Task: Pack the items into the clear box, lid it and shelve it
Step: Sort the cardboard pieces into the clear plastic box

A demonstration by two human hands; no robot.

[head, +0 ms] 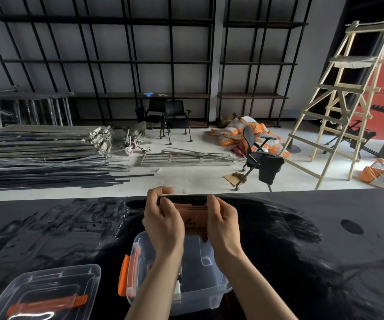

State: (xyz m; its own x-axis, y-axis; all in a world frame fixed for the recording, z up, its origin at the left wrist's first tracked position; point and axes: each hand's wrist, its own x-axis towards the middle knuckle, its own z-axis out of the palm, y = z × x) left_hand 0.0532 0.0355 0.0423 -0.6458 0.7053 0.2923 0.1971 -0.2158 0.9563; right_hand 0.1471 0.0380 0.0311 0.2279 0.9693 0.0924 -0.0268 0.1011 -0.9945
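Note:
A clear plastic box [200,294] with an orange latch [123,276] stands open on the black table in front of me. Its clear lid [48,294], with an orange handle, lies flat to the left of it. Above the far end of the box, both hands hold a stack of thin brown cards or envelopes [193,221] with a dark band around its top. My left hand [163,220] grips the stack's left side and pinches the band. My right hand [222,218] grips the right side. A small white item shows inside the box between my forearms.
The black table [324,239] is smeared and ends just beyond my hands. Past it lie metal poles and planks on the floor, office chairs [255,155], orange sacks, a wooden ladder [348,100], and black wall shelving [140,63].

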